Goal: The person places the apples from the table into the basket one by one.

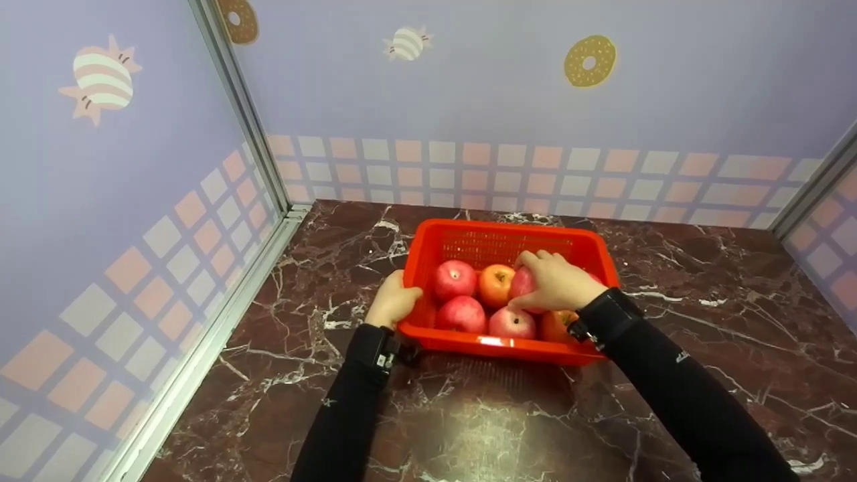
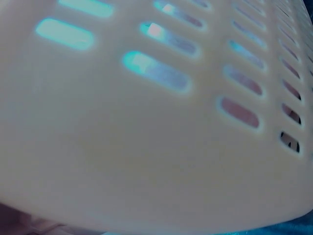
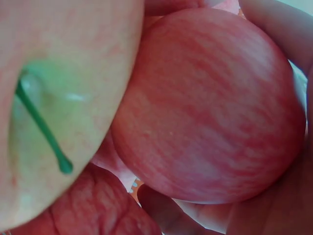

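Observation:
A red plastic basket (image 1: 489, 341) with slotted walls holds several red and yellow-orange apples. My left hand (image 1: 392, 301) grips the basket's left rim, with the thumb over the edge. Slots in the basket wall (image 2: 146, 142) fill the left wrist view, where that hand is not visible. Over the right half of the basket, my right hand (image 1: 561, 282) has its fingers and thumb around a red apple (image 1: 521, 282). Close up in the right wrist view, this streaked apple (image 3: 210, 107) lies against the palm, beside a paler apple (image 3: 73, 112) with a green stem.
The basket stands on a dark marbled tabletop (image 1: 703, 348). Behind it rises a lilac wall (image 1: 469, 87) with printed sweets and checks. A metal frame (image 1: 201, 375) runs along the left panel, and another panel stands at the right.

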`<state>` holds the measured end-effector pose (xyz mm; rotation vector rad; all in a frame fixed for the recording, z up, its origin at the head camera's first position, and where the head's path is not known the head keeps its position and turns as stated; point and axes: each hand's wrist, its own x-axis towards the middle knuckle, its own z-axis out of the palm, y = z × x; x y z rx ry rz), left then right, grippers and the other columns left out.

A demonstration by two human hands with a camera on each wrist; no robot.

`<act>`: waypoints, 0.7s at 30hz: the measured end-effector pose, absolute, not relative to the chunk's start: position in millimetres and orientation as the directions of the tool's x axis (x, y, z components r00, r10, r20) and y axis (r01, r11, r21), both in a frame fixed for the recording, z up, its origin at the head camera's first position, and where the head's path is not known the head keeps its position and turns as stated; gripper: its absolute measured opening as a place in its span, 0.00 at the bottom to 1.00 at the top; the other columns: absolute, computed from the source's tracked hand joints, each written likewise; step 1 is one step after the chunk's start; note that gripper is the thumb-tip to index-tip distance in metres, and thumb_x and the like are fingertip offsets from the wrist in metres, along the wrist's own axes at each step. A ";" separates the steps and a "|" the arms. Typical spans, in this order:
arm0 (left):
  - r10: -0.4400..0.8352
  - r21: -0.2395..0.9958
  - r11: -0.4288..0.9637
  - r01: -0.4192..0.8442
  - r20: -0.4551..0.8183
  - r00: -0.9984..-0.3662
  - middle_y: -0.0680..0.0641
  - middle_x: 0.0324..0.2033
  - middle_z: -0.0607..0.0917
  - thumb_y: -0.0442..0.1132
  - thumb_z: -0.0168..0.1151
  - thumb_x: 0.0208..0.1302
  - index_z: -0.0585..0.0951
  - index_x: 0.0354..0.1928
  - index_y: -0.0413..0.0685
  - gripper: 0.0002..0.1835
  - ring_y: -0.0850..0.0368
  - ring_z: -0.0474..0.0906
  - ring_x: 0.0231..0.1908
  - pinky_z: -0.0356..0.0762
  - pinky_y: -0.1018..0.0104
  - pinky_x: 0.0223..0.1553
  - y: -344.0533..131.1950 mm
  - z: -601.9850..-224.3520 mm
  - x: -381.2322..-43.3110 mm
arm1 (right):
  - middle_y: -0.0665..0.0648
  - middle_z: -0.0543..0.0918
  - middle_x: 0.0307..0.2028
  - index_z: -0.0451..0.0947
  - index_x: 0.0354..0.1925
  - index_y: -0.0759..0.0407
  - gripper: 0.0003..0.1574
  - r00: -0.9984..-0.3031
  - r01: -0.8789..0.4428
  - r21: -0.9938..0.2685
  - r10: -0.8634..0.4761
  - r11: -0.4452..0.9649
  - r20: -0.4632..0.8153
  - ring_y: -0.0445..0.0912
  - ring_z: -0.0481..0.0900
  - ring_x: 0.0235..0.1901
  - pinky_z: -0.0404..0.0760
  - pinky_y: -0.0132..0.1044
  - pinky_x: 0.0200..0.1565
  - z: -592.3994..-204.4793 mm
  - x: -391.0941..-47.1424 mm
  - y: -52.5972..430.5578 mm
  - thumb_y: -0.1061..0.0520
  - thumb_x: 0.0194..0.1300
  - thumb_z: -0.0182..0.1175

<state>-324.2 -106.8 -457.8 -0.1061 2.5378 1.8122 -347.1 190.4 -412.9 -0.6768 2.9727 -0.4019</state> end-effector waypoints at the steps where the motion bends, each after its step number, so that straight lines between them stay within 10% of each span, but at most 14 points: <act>1: -0.042 0.944 0.323 -0.066 -0.055 -0.998 0.32 0.48 0.83 0.24 0.53 0.56 0.76 0.56 0.27 0.23 0.43 0.83 0.46 0.84 0.54 0.48 -106.8 -458.0 -324.1 | 0.63 0.79 0.53 0.74 0.58 0.52 0.43 -0.901 -0.416 -0.268 -0.434 0.869 -0.006 0.64 0.77 0.52 0.82 0.59 0.49 -413.2 -347.2 190.3 0.34 0.51 0.73; 21: -0.046 0.948 0.309 -0.078 -0.067 -0.997 0.30 0.51 0.83 0.24 0.53 0.57 0.74 0.58 0.26 0.24 0.39 0.83 0.48 0.85 0.51 0.50 -107.1 -458.2 -323.7 | 0.68 0.63 0.75 0.62 0.76 0.53 0.60 -0.901 -0.417 -0.330 -0.433 0.847 0.030 0.68 0.59 0.73 0.66 0.77 0.64 -410.9 -348.6 197.6 0.29 0.56 0.71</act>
